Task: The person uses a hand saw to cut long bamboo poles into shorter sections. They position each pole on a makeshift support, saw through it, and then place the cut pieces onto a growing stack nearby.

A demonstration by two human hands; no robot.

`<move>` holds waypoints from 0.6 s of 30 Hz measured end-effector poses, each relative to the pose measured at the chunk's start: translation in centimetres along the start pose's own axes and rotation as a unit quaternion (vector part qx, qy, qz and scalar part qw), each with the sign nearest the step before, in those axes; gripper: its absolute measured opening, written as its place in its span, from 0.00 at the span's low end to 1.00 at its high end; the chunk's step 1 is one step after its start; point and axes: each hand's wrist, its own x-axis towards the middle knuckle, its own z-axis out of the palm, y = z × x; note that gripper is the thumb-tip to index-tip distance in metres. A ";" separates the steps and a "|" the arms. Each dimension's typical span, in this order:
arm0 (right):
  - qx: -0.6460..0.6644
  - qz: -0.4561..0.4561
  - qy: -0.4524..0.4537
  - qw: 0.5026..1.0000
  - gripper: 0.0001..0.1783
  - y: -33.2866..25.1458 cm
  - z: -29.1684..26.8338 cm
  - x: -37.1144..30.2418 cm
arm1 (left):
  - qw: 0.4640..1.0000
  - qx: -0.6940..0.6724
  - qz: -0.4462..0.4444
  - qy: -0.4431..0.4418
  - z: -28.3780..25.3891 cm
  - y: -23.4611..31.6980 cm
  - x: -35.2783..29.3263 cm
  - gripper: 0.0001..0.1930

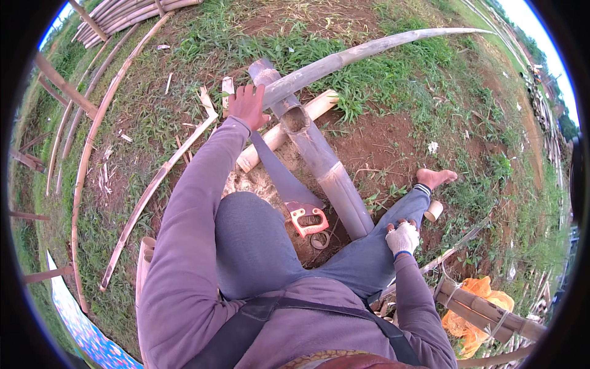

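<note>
My bare left hand (pixel 247 106) is at the near end of a long grey-green bamboo pole (pixel 362 54), its fingers and thumb around the cut end. That end rests across a thick bamboo tube (pixel 335 175), which has a notch cut into its top. Beside the tube lies a hand saw (pixel 283 175) with an orange handle, tilted against a pale bamboo piece (pixel 316 107). My right hand (pixel 404 238), in a white glove with bare fingertips, rests on my right leg. Its fingers are curled, and the palm side is hidden.
Split bamboo strips (pixel 160 178) lie on the grass at left. A short bamboo ring (pixel 434 211) sits beside my right foot. Orange netting (pixel 479 307) hangs by a tied bamboo frame (pixel 485 313) at lower right. Bamboo poles (pixel 123 21) are stacked at the far left.
</note>
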 end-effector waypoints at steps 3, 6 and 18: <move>-0.026 0.012 -0.007 1.000 0.30 -0.8 -0.7 0.3 | 0.997 0.020 -0.014 -0.073 1.3 -0.1 3.0 0.55; -0.059 0.006 -0.021 0.998 0.31 -1.7 -1.6 0.6 | 0.984 -0.016 -0.030 -0.172 2.1 -0.8 7.1 0.51; -0.083 0.002 -0.060 0.995 0.34 -2.5 -2.5 2.4 | 0.939 -0.230 -0.005 -0.257 -6.5 -3.8 0.6 0.53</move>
